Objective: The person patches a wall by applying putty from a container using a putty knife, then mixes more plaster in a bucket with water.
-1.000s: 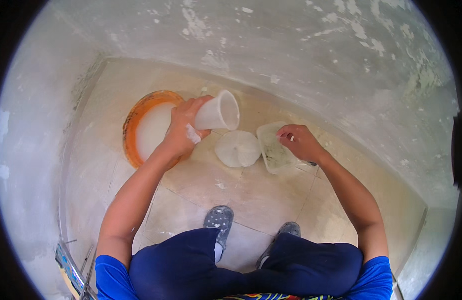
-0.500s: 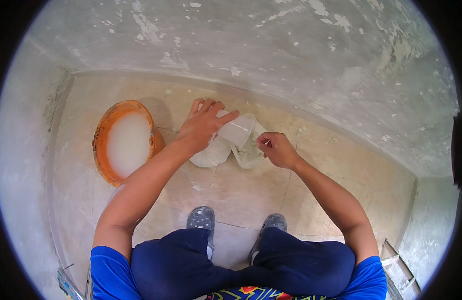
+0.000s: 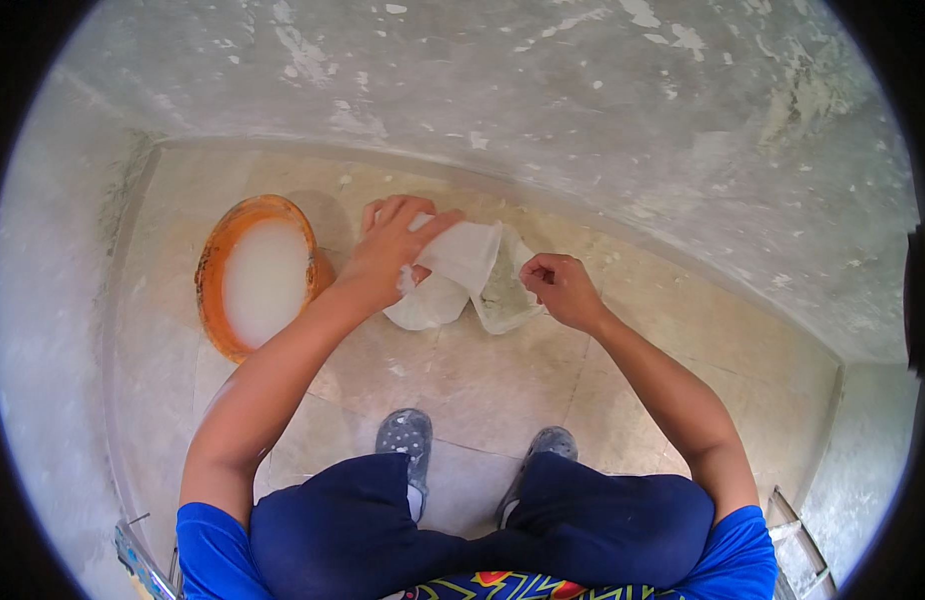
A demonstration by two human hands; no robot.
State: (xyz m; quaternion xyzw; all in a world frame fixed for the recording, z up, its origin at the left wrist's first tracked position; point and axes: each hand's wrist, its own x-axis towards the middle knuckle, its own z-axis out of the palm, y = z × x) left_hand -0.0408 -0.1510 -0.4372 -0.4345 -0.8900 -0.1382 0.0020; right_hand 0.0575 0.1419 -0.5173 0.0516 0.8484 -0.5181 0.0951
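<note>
Left hand point(image 3: 388, 252) grips white cup point(image 3: 465, 250), tipped sideways, mouth toward translucent container point(image 3: 501, 302). Right hand point(image 3: 567, 293) sits curled at container's edge; can't tell if that grip holds it.

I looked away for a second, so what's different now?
The left hand carried the white plastic cup rightward, from beside the round orange bucket to the translucent whitish container, still gripping it. The right hand stayed by the container; the bucket and round whitish disc stayed put.
</note>
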